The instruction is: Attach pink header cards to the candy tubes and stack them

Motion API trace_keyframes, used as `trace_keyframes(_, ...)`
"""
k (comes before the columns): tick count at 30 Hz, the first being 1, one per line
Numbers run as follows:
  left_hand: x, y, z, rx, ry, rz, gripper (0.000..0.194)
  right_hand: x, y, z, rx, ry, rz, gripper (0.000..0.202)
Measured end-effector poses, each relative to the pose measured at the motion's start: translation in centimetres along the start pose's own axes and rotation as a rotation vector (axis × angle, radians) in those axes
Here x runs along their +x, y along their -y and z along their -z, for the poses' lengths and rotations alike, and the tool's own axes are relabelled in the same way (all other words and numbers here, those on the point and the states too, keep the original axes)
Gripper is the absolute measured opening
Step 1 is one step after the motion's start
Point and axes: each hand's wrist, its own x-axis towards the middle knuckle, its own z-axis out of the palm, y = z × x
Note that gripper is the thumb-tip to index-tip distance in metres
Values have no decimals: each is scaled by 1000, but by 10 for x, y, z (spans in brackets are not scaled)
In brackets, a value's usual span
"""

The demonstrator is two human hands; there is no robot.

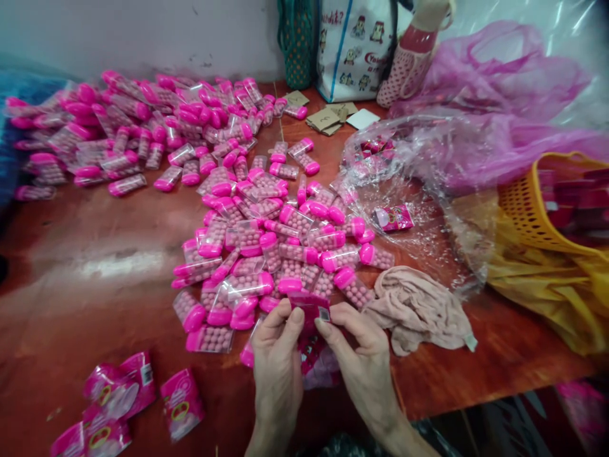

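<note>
The left hand and the right hand are both pinched nearly closed on one small pink wrap, one on each side of it. The thumbs are on the near side, with the fingers bent round. The wrap is up over the near edge of the pile of bottles, and a small black-and-white mark shows at its right side. I cannot tell if the wrap is open or has something in it.

A good way to hold it is with just the tips, soft but sure, so the thin wrap does not crease or rip. Both hands should be level and pull the same amount, or it may twist. The right thumb is close to the mark, so a light touch there is best. Elbows and wrists need to be high enough not to knock the bottles, which lie loose and look like they could slide.

The bottles are clear with pink caps and pink balls in them. A big heap of them is at the far left. Pink packs lie on the red table at the near left. A crumpled cloth lies to the right of the bottles, and a yellow basket is past it.
</note>
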Motion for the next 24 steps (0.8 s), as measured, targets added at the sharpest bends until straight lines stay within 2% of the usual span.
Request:
trace_keyframes(2, 1, -4, 2, 88, 114, -29, 14, -1, -1, -1, -8, 25, -45, 12)
trace_keyframes(4, 3, -6, 4, 156, 144, -61, 13, -3, -2, -2, -25, 89, -77, 11)
trace_keyframes(7, 6, -8, 5, 113, 48, -81, 8, -5, -2, -4, 9, 138, -108, 7)
trace_keyframes(10, 6, -7, 4, 9, -10, -18, 9, -5, -2, -4, 58, 166, -141, 11)
trace_keyframes(14, 7, -8, 0, -83, -25, 85, 12, -7, -3, -2, 99, 217, -240, 24)
trace_keyframes(17, 8, -7, -3, -140, -38, 112, 14, -9, -4, -1, 236, 244, -361, 27)
trace_keyframes(19, 9, -7, -5, -149, -49, 100, 15, -10, -5, -2, 322, 230, -405, 27)
trace_keyframes(24, 12, -5, -3, -154, -45, 50, 13, -13, -8, -9, 407, 92, -365, 11)
